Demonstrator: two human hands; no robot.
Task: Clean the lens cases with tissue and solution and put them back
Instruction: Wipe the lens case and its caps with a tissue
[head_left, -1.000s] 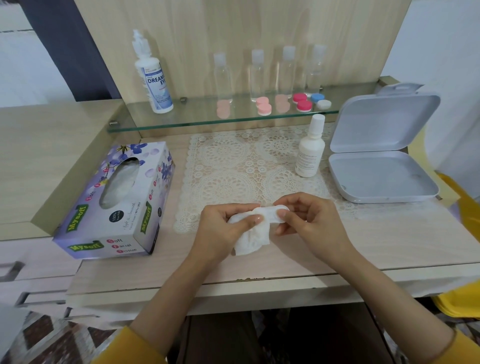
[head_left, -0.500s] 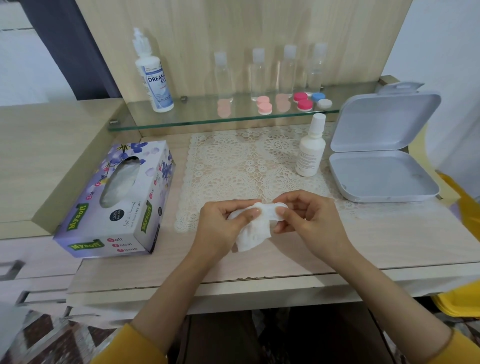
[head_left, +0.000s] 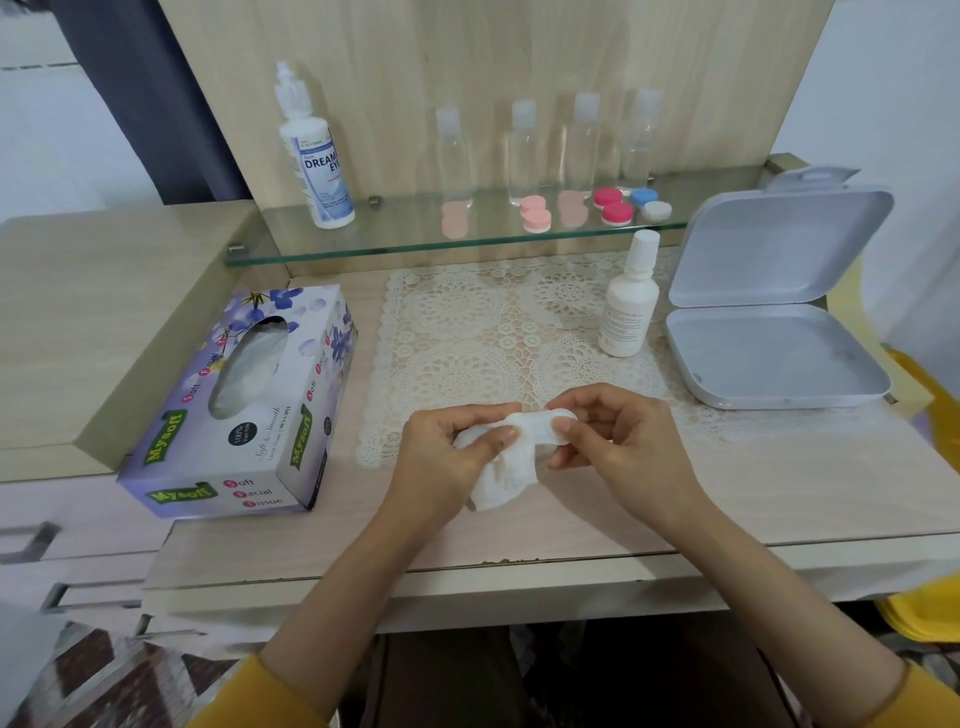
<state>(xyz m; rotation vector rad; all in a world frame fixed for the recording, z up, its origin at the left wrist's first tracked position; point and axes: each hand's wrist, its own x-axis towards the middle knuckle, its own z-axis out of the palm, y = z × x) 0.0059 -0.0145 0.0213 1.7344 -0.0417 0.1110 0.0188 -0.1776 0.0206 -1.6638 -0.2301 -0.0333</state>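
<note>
At the near edge of the lace mat (head_left: 467, 332) we see the left hand (head_left: 452, 457), its fingers curled round a crumpled tissue (head_left: 504, 478) and pressing it onto a white lens case (head_left: 544, 423). The right hand (head_left: 623, 447) pinches the case's other end. A tissue box (head_left: 244, 410) lies left of the mat. A small white bottle (head_left: 626, 312) stands on the mat's right edge, and an open white box (head_left: 769, 358) sits just right of it.

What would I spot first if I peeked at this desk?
Two hands meet in the middle: the left hand holds a white tissue against a white lens case pinched by the right hand. A flowery purple tissue box lies to the left, and pink and blue lens cases sit on the glass shelf.
</note>
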